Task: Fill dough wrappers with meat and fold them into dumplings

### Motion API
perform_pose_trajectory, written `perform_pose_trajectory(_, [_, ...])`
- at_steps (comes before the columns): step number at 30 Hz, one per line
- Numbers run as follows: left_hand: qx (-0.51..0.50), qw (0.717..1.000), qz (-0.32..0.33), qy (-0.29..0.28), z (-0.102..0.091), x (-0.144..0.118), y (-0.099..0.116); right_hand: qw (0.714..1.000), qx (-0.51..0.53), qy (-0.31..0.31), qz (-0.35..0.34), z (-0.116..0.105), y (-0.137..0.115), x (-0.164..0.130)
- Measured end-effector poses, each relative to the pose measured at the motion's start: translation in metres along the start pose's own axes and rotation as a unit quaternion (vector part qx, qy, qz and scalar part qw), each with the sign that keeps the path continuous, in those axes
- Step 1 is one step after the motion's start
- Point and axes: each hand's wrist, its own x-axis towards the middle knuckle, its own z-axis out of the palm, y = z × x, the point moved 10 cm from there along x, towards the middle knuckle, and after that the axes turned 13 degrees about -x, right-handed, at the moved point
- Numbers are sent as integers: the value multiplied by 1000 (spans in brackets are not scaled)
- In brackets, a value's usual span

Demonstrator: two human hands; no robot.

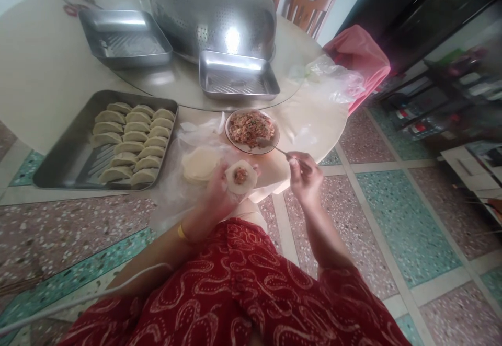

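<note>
Two rows of folded pale dumplings (131,145) are filling the grey metal tray (58,171) at left. Left hand (219,197) is cupping a round dough wrapper (241,176) flat so the filling sits centered, right hand (304,176) is pinching a metal spoon (274,147) dipping into the shallow bowl of minced filling (251,129), kept close by.

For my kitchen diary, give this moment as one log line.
left hand: holds wrapper with filling | right hand: holds spoon in bowl | tray: folded dumplings
</note>
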Motion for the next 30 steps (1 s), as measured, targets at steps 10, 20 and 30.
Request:
perform_pose_trajectory(10, [-1,1000,-14,21,-2,11,-5,991,42,-90,-84,49,8,4])
perform_pose_trajectory(20, [-4,998,-17,52,-7,17,-2,982,82,-149,-79,49,8,8])
perform_pose_trajectory(30, [20,998,-3,60,-6,18,3,975,115,-170,-83,59,9,15])
